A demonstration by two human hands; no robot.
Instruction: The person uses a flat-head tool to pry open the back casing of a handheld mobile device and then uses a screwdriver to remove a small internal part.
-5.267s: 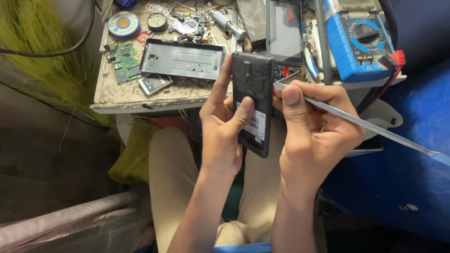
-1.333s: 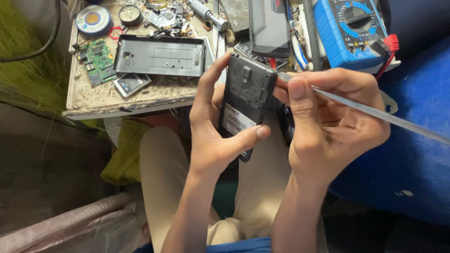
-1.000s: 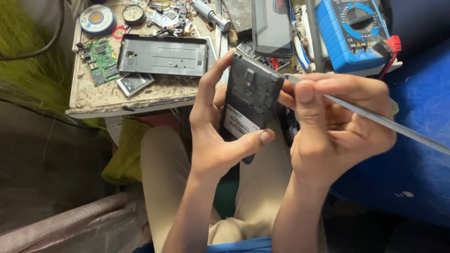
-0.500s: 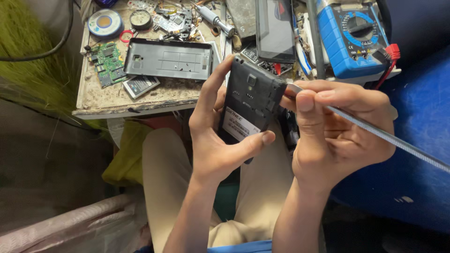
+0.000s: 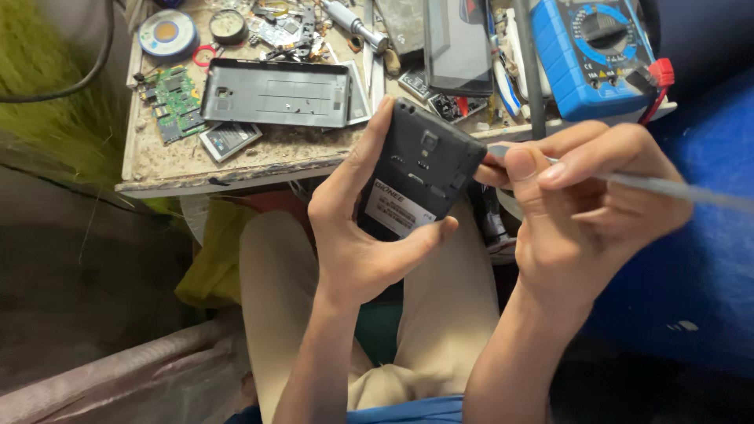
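The left hand (image 5: 357,243) cradles a dark, opened mobile phone body with a white label on its back (image 5: 416,180), fingers wrapped behind it and the thumb pressed across its lower edge, so the phone sits tilted above the lap in beige trousers (image 5: 440,314). The right hand (image 5: 585,208) pinches a slim metal prying tool (image 5: 660,187) between thumb and bent fingers, its tip meeting the phone's right edge at the seam; the shaft runs off to the right. To work that seam well, I judge the tip should stay shallow and nearly flat to the edge, the left thumb bracing the body so it cannot twist, and pressure should be light, since a slip could gouge the plastic or jab the holding fingers.

Just beyond the hands stands a worn, dusty small wooden table (image 5: 157,169). On it lie a grey flat plastic back cover (image 5: 275,93), a green circuit board (image 5: 174,98) beside it, and a small silver battery (image 5: 229,140) near the front edge. Farther back sit a dark phone with a glass screen (image 5: 458,43) and a blue multimeter with a round dial (image 5: 593,51).
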